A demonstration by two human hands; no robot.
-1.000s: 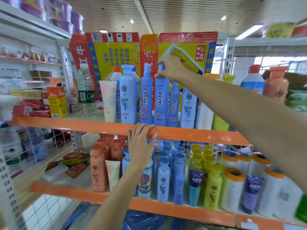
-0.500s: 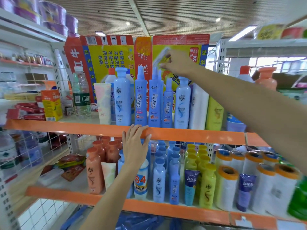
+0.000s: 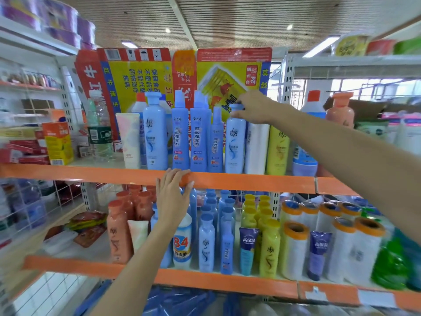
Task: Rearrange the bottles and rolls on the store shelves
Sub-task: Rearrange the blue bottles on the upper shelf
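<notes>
A row of blue bottles stands on the upper orange shelf (image 3: 250, 182). My right hand (image 3: 252, 108) grips the cap of a light blue shampoo bottle (image 3: 234, 144), right of three slim blue spray bottles (image 3: 198, 137). A white roll (image 3: 256, 149) and a yellow bottle (image 3: 278, 151) stand just right of it. My left hand (image 3: 173, 197) rests with straight fingers on the front edge of the upper shelf. On the lower shelf stand orange bottles (image 3: 118, 233), blue bottles (image 3: 206, 242), yellow bottles (image 3: 268, 247) and several white rolls with orange caps (image 3: 293, 247).
A flattened red and yellow carton (image 3: 141, 74) backs the upper shelf. A clear water bottle (image 3: 99, 131), a white tube (image 3: 129, 140) and small boxes (image 3: 58, 142) stand at the left. Green bottles (image 3: 389, 263) stand at the lower right. Wire-mesh panels close the left side.
My right hand moved from the top of a spray bottle rightward and down onto the cap of the light blue shampoo bottle. My left hand stayed on the shelf edge.
</notes>
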